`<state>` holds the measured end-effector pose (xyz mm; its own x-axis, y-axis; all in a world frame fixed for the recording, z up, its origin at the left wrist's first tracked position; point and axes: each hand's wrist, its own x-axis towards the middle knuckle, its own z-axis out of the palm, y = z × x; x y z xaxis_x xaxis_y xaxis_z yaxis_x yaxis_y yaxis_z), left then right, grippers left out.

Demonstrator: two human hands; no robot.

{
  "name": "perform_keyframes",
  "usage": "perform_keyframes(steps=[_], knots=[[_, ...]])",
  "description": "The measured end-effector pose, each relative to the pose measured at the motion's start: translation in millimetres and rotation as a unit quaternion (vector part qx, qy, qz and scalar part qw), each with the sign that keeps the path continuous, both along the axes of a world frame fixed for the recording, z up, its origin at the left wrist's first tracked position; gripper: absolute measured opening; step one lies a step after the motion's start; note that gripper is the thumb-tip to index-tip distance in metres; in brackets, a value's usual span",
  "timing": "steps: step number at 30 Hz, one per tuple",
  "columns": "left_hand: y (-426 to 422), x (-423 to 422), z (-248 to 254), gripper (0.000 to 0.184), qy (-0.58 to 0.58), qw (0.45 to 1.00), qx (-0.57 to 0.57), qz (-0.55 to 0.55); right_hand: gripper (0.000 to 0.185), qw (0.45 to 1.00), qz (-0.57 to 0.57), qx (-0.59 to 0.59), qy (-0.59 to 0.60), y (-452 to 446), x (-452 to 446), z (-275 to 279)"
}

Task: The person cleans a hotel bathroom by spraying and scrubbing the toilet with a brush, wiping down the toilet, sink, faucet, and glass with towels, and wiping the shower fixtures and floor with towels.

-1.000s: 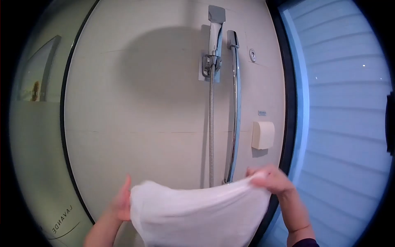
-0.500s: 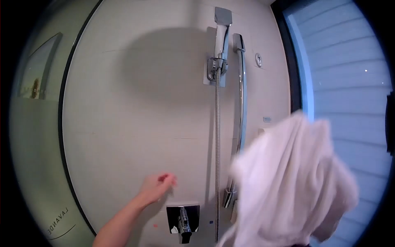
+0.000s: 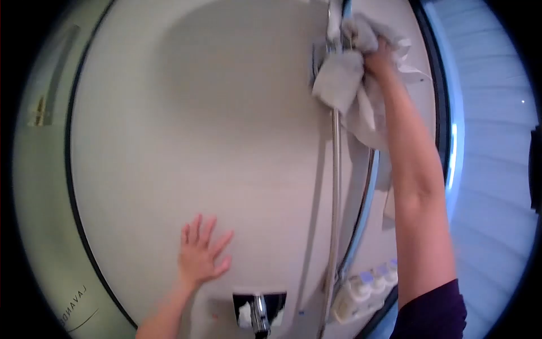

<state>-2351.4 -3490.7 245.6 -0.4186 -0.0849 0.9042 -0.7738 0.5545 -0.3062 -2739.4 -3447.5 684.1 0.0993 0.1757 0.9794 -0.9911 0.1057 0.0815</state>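
High on the right, my right hand [image 3: 380, 61] is closed on a white towel [image 3: 339, 82]. The cloth is bunched around the shower head holder [image 3: 318, 59] and the upper part of the grab rail [image 3: 366, 206], hiding much of both. Below the towel hangs the metal shower hose [image 3: 335, 192]. My left hand [image 3: 200, 253] has its fingers spread at the pale wall [image 3: 237, 164]; whether the palm touches it I cannot tell. Just below and to the right of that hand is the chrome mixer tap [image 3: 259, 312].
A white rack of pump bottles [image 3: 359, 296] is fixed low on the wall at right. Frosted glass with lettering [image 3: 70, 308] stands on the left. Bluish slatted panelling [image 3: 491, 186] lies beyond a dark frame on the right.
My right arm has swung the towel from the lower right up onto the shower holder and rail. My left hand has opened from loosely curled to spread fingers. The view has tilted down.
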Motion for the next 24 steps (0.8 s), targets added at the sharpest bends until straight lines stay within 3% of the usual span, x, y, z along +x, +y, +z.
perform_keyframes(steps=[1,2,3,4,6,8,10,11,13,15,17,20,21,22,24], knots=[[0,-1,2,0.054,-0.002,1.000,-0.005,0.001,0.059,0.994,-0.021,0.088,-0.069,7,0,-5],[4,-3,4,0.053,0.006,1.000,0.014,-0.010,0.046,0.977,-0.173,0.123,0.026,34,25,-46],[9,-3,6,0.053,0.011,0.999,0.033,-0.020,0.039,0.997,0.025,0.065,-0.027,29,21,-75],[18,-6,7,0.053,0.029,0.998,0.040,-0.046,0.033,0.992,0.077,0.091,0.044,39,32,-114],[37,-16,7,0.056,0.079,0.992,0.041,-0.092,0.031,0.974,0.201,0.099,-0.017,59,65,-228],[42,-40,-32,0.052,0.177,0.907,0.208,-0.319,0.046,0.937,0.266,0.195,-0.117,70,78,-347],[70,-69,-50,0.048,0.229,0.764,0.372,-0.474,0.056,0.928,0.197,0.233,-0.212,58,82,-458],[93,-82,-56,0.044,0.231,0.684,0.459,-0.518,0.045,0.926,0.207,0.213,-0.233,53,83,-488],[106,-107,-74,0.040,0.196,0.572,0.582,-0.544,0.029,0.919,0.230,0.169,-0.273,55,100,-534],[111,-126,-100,0.039,0.117,0.485,0.668,-0.552,0.031,0.872,0.247,0.274,-0.321,55,90,-572],[121,-121,-119,0.029,0.008,0.475,0.713,-0.515,0.032,0.907,0.216,0.263,-0.249,83,84,-619],[158,-108,-153,0.020,0.017,0.389,0.733,-0.557,0.037,0.934,0.015,0.315,-0.166,123,51,-654],[165,-97,-162,0.019,0.011,0.385,0.752,-0.536,0.039,0.929,-0.035,0.335,-0.155,128,44,-658],[169,-86,-168,0.017,0.002,0.377,0.770,-0.514,0.041,0.926,-0.049,0.344,-0.145,130,44,-658],[183,-60,-178,0.017,0.020,0.388,0.781,-0.489,0.051,0.931,0.077,0.328,-0.139,115,66,-644]])
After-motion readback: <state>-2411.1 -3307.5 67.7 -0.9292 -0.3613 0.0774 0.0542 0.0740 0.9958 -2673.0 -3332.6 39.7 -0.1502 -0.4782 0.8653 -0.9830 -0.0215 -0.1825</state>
